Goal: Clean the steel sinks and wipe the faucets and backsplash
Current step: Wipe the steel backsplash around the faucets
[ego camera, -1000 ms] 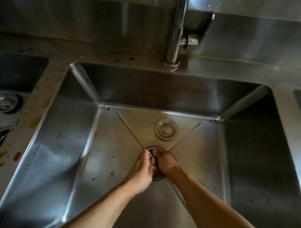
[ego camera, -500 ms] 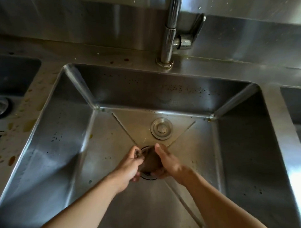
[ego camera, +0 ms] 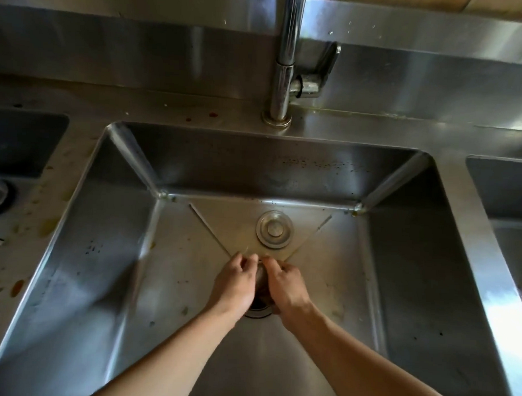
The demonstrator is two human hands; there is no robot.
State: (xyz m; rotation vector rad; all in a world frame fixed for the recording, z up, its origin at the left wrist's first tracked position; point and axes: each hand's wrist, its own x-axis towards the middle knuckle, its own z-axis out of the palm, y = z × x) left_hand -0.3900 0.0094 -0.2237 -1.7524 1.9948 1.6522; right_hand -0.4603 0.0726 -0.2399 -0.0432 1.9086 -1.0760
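Both hands meet over the drain opening in the floor of the middle steel sink. Between them sits a dark rounded thing, probably the drain strainer basket, raised above the opening, likely to clear the drain for cleaning. The left hand and right hand curl their fingers round its sides. A round drain stopper lies on the sink floor just behind the drain, set aside. Farther back stand the faucet and spotted backsplash; brown stains mark the counter left of the drain.
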